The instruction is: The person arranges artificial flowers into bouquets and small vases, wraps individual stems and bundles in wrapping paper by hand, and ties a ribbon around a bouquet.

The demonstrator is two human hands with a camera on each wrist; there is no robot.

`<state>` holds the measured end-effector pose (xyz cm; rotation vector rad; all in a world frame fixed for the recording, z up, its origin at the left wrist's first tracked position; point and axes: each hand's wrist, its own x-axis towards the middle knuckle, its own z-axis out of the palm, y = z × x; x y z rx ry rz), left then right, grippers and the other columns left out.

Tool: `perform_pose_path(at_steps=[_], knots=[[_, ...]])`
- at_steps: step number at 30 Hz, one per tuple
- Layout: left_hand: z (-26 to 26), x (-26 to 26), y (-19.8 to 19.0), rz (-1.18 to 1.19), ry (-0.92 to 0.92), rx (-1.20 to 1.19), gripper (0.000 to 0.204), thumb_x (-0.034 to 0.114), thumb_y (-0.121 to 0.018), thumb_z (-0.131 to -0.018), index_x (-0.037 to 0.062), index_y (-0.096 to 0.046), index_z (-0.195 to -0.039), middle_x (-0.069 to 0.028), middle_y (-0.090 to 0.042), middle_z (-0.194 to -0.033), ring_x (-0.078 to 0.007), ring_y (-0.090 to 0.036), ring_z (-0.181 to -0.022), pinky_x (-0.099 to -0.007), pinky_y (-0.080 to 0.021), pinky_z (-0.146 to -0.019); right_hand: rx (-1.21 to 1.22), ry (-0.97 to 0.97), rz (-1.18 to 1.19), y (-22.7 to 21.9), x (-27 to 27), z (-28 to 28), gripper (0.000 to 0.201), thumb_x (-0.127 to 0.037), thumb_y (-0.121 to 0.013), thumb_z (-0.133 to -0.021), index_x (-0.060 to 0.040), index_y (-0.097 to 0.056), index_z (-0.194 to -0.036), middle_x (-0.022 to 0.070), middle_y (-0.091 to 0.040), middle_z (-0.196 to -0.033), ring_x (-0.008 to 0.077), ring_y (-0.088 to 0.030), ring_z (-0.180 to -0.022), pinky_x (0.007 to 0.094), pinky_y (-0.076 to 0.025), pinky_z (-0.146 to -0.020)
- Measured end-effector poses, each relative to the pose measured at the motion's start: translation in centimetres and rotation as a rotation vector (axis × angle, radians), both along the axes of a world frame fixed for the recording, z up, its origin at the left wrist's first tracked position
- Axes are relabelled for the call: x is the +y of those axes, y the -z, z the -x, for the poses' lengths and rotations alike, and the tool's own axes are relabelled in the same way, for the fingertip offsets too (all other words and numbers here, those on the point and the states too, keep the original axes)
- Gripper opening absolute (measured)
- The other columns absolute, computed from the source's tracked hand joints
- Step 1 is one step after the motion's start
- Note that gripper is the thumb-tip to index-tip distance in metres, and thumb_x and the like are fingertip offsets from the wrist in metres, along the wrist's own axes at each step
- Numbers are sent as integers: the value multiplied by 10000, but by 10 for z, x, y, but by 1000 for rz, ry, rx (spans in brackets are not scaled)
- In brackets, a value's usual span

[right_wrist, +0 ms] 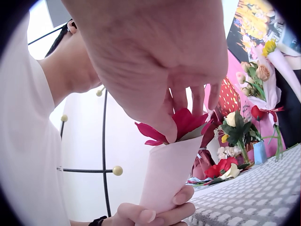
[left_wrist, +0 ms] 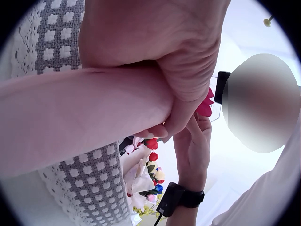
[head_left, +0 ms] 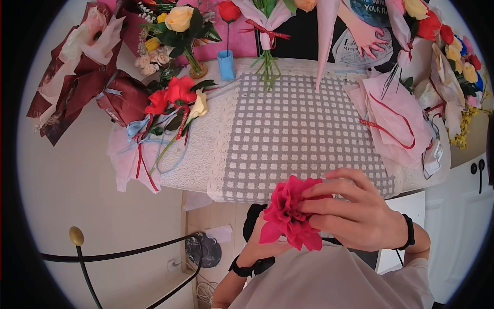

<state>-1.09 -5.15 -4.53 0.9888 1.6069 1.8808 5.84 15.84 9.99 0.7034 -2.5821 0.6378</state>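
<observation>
A deep pink flower (head_left: 293,213) with many layered petals is in front of my chest, its bloom facing up. Pale pink paper (right_wrist: 171,169) wraps its lower part in a smooth cone, which runs long across the left wrist view. My left hand (right_wrist: 157,214) grips this cone from below, fingers curled round it; in the head view the bloom covers much of that hand. From above, my right hand (head_left: 360,213) holds the bloom, its fingers bent over the petals and its thumb on the side by the paper's rim. The stem is hidden inside the wrap.
A grey-and-white checked cloth (head_left: 298,134) covers the table. Loose red and cream flowers (head_left: 180,95) lie at its left, folded pink paper with red ribbon (head_left: 396,118) at its right. Bouquets, a blue-wrapped pot (head_left: 226,65) and a dark printed panel (head_left: 303,41) line the back.
</observation>
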Motion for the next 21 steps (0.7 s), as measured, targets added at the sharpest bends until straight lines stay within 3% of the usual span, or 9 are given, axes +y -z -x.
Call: perform_pose_path(at_steps=[3, 5, 8, 11, 14, 18, 21], knots=[[-3, -7, 24, 111, 110, 58, 799, 215, -945, -742, 27, -564, -1418, -103, -677, -1342, -212, -655, -1222, -373, -522, -1062, -73, -96, -35, -6, 1, -3, 273, -127, -713, -783, -16, -719, -1033, 125, -706, -1215, 285, -655, -1160, 516, -478, -1080], [-8, -7, 16, -61, 68, -244, 769, 213, -936, -745, 25, -578, -1399, -106, -677, -1340, -217, -656, -1229, -386, -521, -1064, -74, -102, -52, -6, 0, -6, 284, -127, -714, -787, -21, -720, -1051, 128, -703, -1237, 283, -657, -1158, 513, -482, -1080], [-15, 1, -2, -86, -69, -327, 739, 223, -915, -761, 24, -585, -1391, -103, -678, -1338, -219, -664, -1216, -387, -521, -1053, -45, -58, -41, -8, -7, -9, 306, -126, -718, -796, -34, -723, -1088, 132, -696, -1275, 276, -660, -1157, 499, -494, -1076], [-17, -4, 11, -137, -53, -389, 679, 210, -895, -781, 28, -600, -1365, -94, -691, -1296, -209, -683, -1161, -363, -539, -1012, 13, -8, -1, -6, -12, -11, 331, -128, -728, -803, -51, -726, -1125, 132, -689, -1303, 267, -663, -1159, 477, -510, -1065], [-20, -6, 5, 52, -62, -305, 605, 186, -886, -789, 32, -623, -1312, -85, -707, -1241, -195, -701, -1098, -334, -558, -955, 67, -12, -15, -1, -16, -13, 347, -136, -741, -805, -60, -730, -1143, 128, -688, -1315, 261, -666, -1157, 460, -521, -1049], [-20, -5, -4, 39, -90, -356, 551, 174, -886, -790, 36, -638, -1262, -73, -717, -1198, -183, -711, -1056, -319, -570, -912, 96, -24, -97, -2, -17, -14, 352, -152, -758, -798, -59, -739, -1136, 125, -691, -1317, 262, -669, -1151, 450, -525, -1044], [-14, -2, 8, -87, 22, -163, 557, 183, -902, -784, 36, -643, -1255, -70, -720, -1187, -187, -713, -1057, -323, -573, -923, 91, -26, -109, -1, -17, -14, 349, -159, -760, -789, -51, -744, -1121, 127, -691, -1321, 265, -669, -1149, 446, -524, -1047]])
